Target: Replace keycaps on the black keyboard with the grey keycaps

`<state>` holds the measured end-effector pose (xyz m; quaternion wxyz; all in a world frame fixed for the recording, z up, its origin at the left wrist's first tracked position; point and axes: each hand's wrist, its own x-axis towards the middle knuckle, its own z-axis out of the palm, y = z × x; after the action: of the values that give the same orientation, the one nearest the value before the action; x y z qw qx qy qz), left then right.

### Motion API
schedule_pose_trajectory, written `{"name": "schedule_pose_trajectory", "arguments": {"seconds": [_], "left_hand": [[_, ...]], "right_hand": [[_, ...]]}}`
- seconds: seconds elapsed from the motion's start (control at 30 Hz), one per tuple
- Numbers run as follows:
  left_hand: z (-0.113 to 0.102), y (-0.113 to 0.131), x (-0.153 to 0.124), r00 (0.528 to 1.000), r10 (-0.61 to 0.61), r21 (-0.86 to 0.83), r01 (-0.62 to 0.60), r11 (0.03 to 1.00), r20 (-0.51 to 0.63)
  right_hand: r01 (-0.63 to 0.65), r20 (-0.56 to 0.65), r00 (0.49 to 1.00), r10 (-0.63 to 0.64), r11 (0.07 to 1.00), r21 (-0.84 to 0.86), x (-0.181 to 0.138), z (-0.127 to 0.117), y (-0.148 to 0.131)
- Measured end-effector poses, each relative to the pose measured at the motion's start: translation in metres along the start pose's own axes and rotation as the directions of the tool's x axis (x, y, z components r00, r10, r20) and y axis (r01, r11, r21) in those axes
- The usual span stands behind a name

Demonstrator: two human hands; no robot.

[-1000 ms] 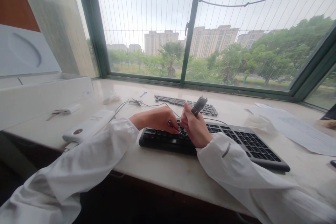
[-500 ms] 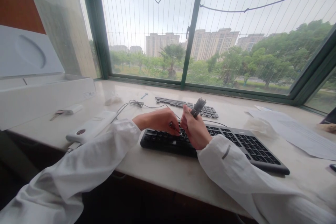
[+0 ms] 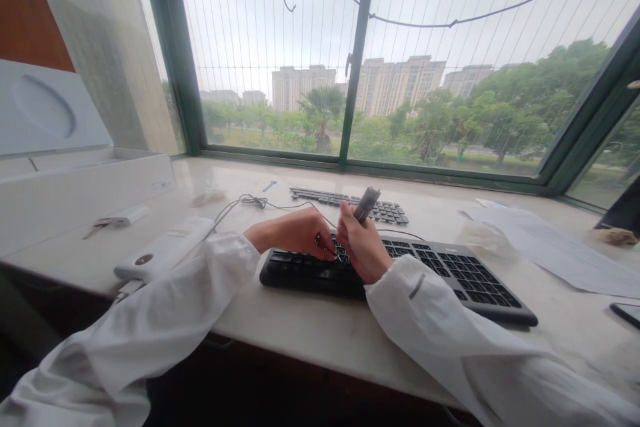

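White power bank [image 3: 163, 250]: left of the keyboard [image 3: 483, 277] on my worktop [image 3: 300, 323] | my left hand [image 3: 303, 233]: curled at its left keys, cannot tell what I grip | loose keycaps [image 3: 390, 213]: behind it | my right hand [image 3: 367, 243]: over its middle, fist round a dark rod [image 3: 368, 202]

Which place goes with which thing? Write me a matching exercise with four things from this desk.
1. Keyboard
2. Dark object
3. Laid-out keycaps
4. White paper

A. Gripped in the right hand
B. Flat, right of the keyboard
C. Beneath the left hand
D. On the desk, between keyboard and window

Pairs: 1-C, 2-A, 3-D, 4-B
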<state>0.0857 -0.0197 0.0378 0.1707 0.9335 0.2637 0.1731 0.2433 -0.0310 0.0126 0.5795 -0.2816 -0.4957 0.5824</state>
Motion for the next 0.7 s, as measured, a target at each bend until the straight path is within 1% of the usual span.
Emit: {"name": "schedule_pose_trajectory", "arguments": {"seconds": [0.1, 0.13, 0.2, 0.3, 0.4, 0.47, 0.53, 0.6, 0.67, 0.7], "left_hand": [[0.001, -0.003, -0.001, 1.000, 0.019, -0.084, -0.019, 0.996, -0.003], [0.002, -0.004, -0.001, 1.000, 0.023, -0.113, -0.023, 0.993, -0.005], [0.003, -0.006, -0.002, 1.000, 0.013, -0.148, -0.013, 0.989, -0.003], [0.005, -0.009, -0.002, 0.998, -0.064, -0.140, 0.061, 0.988, -0.011], [0.005, -0.011, -0.003, 0.987, -0.162, -0.152, 0.159, 0.976, -0.012], [0.006, -0.013, -0.003, 0.977, -0.212, -0.206, 0.211, 0.955, 0.020], [0.006, -0.016, -0.003, 0.970, -0.236, -0.283, 0.244, 0.927, 0.064], [0.007, -0.019, -0.003, 0.966, -0.240, -0.347, 0.258, 0.902, 0.096], [0.007, -0.021, -0.004, 0.964, -0.241, -0.371, 0.264, 0.890, 0.109], [0.007, -0.022, -0.004, 0.964, -0.242, -0.367, 0.266, 0.891, 0.110]], "right_hand": [[0.094, 0.088, 0.993, -0.076, 0.970, -0.226, -0.006, 0.000, -0.002], [0.119, 0.104, 0.990, -0.094, 0.955, -0.270, -0.007, 0.000, -0.002], [0.129, 0.115, 0.988, -0.100, 0.950, -0.285, -0.008, 0.000, -0.003], [0.074, 0.104, 0.993, -0.055, 0.979, -0.190, -0.006, 0.000, -0.002], [0.013, 0.088, 0.996, -0.011, 1.000, -0.019, -0.001, 0.000, 0.000], [-0.036, 0.084, 0.996, 0.028, 0.995, 0.093, 0.002, -0.002, 0.000], [-0.105, 0.082, 0.992, 0.092, 0.981, 0.165, 0.006, -0.006, -0.001], [-0.185, 0.075, 0.982, 0.173, 0.962, 0.200, 0.009, -0.011, -0.002], [-0.240, 0.073, 0.971, 0.230, 0.948, 0.211, 0.010, -0.014, -0.004], [-0.249, 0.077, 0.968, 0.238, 0.945, 0.213, 0.010, -0.015, -0.004]]}}
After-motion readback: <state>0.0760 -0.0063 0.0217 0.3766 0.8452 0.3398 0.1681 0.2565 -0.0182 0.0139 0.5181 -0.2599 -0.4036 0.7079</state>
